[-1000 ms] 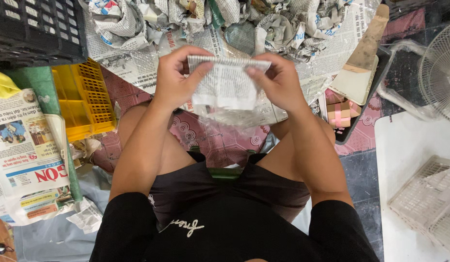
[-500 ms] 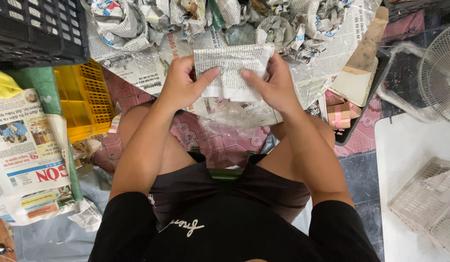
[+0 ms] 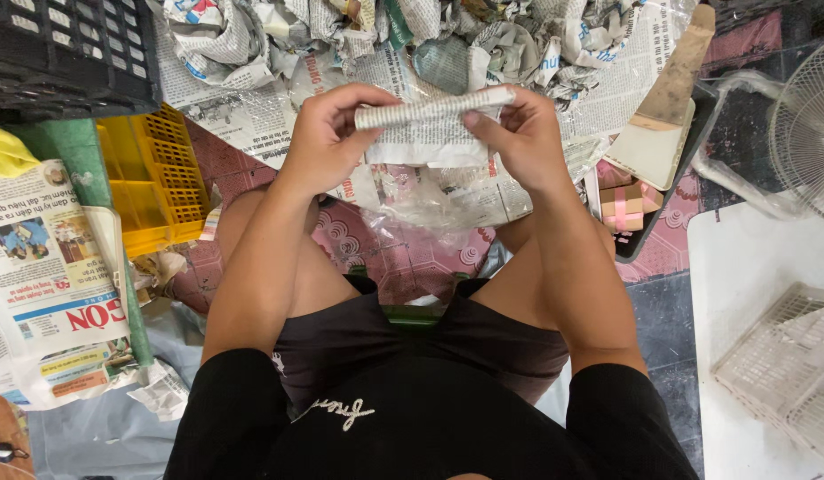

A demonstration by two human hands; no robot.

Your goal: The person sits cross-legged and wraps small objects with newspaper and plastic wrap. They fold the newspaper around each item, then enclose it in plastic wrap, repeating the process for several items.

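Observation:
Both my hands hold one piece of newspaper in front of me, rolled into a narrow band along its top edge. My left hand pinches the left end of the roll with fingers curled over it. My right hand grips the right end, thumb under the roll. A loose flap of the sheet hangs below the roll. Under it, a crumpled clear plastic bag lies above my knees.
A heap of crumpled newspaper wads lies ahead. A black crate and a yellow crate sit at the left, with flat newspapers. At the right are a wooden-handled tool, a fan and a white basket.
The sheet, held flat and wide a second ago, has been rolled up tighter into a narrow band; my hands stayed at its two ends.

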